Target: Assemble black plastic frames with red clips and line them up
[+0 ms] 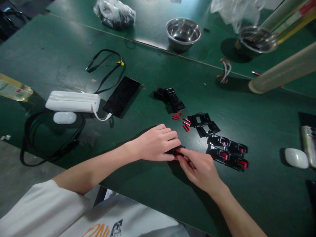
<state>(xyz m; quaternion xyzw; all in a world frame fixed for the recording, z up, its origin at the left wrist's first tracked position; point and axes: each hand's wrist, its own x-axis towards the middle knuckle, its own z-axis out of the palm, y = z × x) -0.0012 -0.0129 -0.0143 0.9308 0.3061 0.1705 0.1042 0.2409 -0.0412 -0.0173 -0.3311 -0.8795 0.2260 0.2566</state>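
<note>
My left hand [160,143] is closed round a small black plastic part [174,150], most of it hidden under the fingers. From the other side, my right hand [198,168] pinches at the end of that same part, where a bit of red shows. Just beyond my hands lie several small red plastic pieces [187,123]. Black plastic frames [203,124] lie to their right, and black blocks [174,99] farther back. To the right of my right hand, black assemblies with red inserts [227,152] sit side by side on the green table.
A phone [122,96] is cabled to a white power bank [71,101] on the left, with a white case [64,117] beside it. Two metal bowls, one a shiny bowl [183,33], stand at the back. A cardboard tube [283,68] and white mouse-like object [296,158] are right.
</note>
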